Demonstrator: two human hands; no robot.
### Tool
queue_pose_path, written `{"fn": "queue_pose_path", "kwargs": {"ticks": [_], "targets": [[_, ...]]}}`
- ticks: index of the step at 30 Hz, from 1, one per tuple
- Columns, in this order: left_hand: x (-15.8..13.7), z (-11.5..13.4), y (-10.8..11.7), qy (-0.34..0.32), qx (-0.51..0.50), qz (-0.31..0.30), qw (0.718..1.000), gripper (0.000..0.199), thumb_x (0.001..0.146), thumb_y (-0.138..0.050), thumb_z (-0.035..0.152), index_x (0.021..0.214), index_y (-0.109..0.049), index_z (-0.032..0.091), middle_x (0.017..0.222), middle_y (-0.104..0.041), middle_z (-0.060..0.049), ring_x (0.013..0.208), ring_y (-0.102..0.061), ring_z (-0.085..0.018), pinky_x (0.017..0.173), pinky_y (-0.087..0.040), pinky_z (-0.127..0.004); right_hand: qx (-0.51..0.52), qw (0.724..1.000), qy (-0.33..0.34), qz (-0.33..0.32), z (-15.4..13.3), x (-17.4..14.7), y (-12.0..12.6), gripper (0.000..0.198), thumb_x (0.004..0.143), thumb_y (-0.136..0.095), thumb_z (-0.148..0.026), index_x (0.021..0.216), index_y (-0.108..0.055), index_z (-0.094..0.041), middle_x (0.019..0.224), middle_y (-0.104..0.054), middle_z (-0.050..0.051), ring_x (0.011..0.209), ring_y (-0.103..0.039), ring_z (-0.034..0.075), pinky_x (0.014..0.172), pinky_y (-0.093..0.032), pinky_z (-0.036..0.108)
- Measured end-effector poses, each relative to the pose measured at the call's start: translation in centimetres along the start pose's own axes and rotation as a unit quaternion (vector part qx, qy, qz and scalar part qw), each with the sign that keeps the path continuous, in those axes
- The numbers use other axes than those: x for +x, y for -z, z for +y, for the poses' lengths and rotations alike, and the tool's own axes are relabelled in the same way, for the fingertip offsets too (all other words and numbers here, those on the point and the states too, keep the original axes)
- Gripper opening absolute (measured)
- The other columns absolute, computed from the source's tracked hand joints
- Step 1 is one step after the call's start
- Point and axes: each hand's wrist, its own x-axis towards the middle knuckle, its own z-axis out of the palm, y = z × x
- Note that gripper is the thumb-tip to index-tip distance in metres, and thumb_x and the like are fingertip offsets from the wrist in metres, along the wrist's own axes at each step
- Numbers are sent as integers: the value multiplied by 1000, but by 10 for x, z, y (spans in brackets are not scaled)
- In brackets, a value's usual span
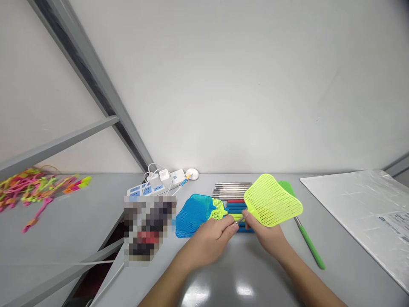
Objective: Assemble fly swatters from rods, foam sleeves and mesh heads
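My left hand [209,238] is closed around a thin metal rod [239,220]. The rod's other end meets the neck of a yellow fly swatter head [273,200], a perforated paddle that my right hand [265,232] pinches. Both hands are close together above the table. Beside my left hand lie blue swatter heads [194,215], with another yellow head [219,209] partly under them. Blue handles [235,207] are stacked behind my hands, partly hidden, with a red one among them. Right of my right hand rests a green fly swatter [309,245] with a metal shaft.
Several metal rods [231,190] lie in a row at the back. A power strip [145,189] with white plugs and cables stands at the back left. Colourful plastic pieces [32,185] cover part of the left surface. A white wrapped panel [367,204] lies at the right.
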Motion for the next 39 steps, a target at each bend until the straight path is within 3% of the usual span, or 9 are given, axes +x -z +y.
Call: {"fn": "queue_pose_path", "kwargs": {"ticks": [4,9,14,18,23,26,29,33,39], "targets": [[-13,8,18,21,127,11,992,37,100,-37,47,88,-64,26,73,-61,0,64,-49,-19,57,-20,-29,2,997,1,81,4,2,25,41,80,-67,-51,55,-57,-20,57,-54,0,58,-49,16,60,-43,32],[-32,20,30,20,205,14,978,36,100,-39,47,82,-62,26,74,-64,0,66,-53,-20,57,-18,-29,149,975,11,165,8,-7,53,34,79,-73,-42,63,-52,-22,53,-39,-7,50,-39,12,53,-42,31],[-52,33,28,41,219,25,974,36,101,-38,45,82,-62,25,80,-67,1,77,-59,-21,62,-28,-28,226,971,14,80,1,-34,46,30,87,-65,-41,66,-55,-21,53,-36,-6,50,-38,12,54,-43,30],[-69,38,19,58,212,28,975,36,102,-36,40,82,-62,25,80,-67,1,79,-60,-20,65,-33,-28,244,969,32,20,0,-49,41,31,92,-56,-44,72,-63,-21,63,-49,-2,53,-44,13,58,-45,32],[-74,36,-6,16,182,49,982,29,101,-38,38,112,-64,32,98,-72,-1,91,-64,-22,72,-39,-28,184,981,57,-12,3,-60,42,41,99,-39,-47,116,-70,-26,89,-64,5,78,-55,19,82,-44,37],[-68,33,-22,-13,215,47,975,32,102,-33,35,93,-62,26,82,-68,-1,75,-62,-20,65,-36,-27,201,978,44,-24,1,-67,37,44,100,-34,-47,124,-67,-29,100,-67,6,88,-57,21,91,-41,41],[-62,32,-30,-28,267,49,962,35,103,-30,34,76,-48,23,69,-59,1,63,-54,-17,58,-29,-28,240,970,32,-15,-4,-73,30,42,101,-35,-45,123,-66,-30,108,-68,6,88,-59,21,95,-40,44],[-56,32,-31,-51,297,48,952,34,103,-30,32,72,-38,22,64,-54,3,57,-48,-15,54,-22,-30,282,958,40,-2,-8,-78,26,40,101,-35,-42,121,-67,-30,116,-68,6,87,-60,20,99,-38,46],[-55,27,-27,-53,298,49,952,33,103,-31,32,74,-41,22,66,-55,3,58,-50,-15,55,-22,-30,263,963,44,-37,3,-77,24,42,102,-31,-44,129,-62,-34,126,-65,5,85,-60,19,101,-39,46]]}}
